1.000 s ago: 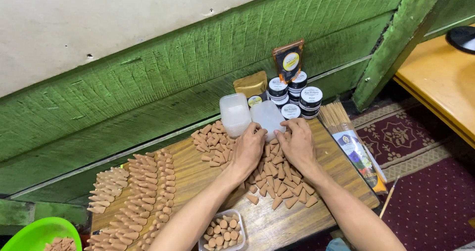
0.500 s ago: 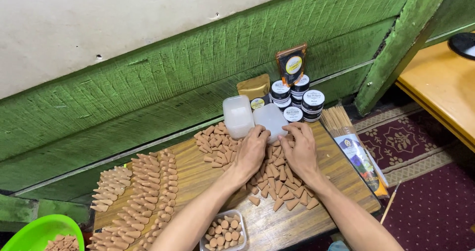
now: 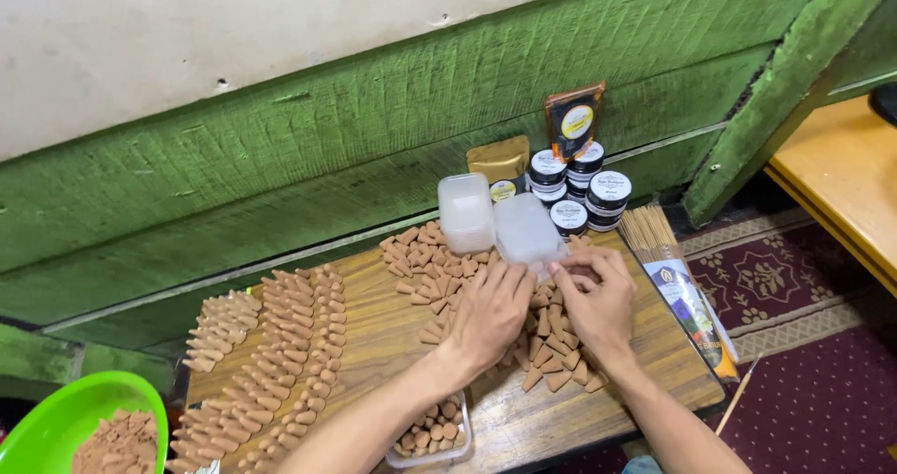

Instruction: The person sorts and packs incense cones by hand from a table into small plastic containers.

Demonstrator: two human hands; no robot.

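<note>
Looking down, I have both hands on the loose heap of brown cones (image 3: 551, 343) in the middle of the wooden board (image 3: 383, 334). My left hand (image 3: 491, 315) lies palm down on the heap, fingers spread and pointing far; whether anything is pinched under it I cannot tell. My right hand (image 3: 598, 301) is just right of it, fingertips curled together at the far edge of the heap, seemingly nipping a cone, though the fingers hide it. The clear tub (image 3: 525, 231) lies directly beyond both sets of fingertips, almost touching them, a little nearer the right hand; a second tub (image 3: 465, 212) sits touching it on the left. The loose cones point every way, with no shared long axis. Far left, cones stand in neat rows (image 3: 280, 362). A small tray of cones (image 3: 432, 432) sits at the near edge by my left forearm, black jars (image 3: 584, 189) stand behind the tubs, and a green bowl (image 3: 56, 418) sits at far left.
</note>
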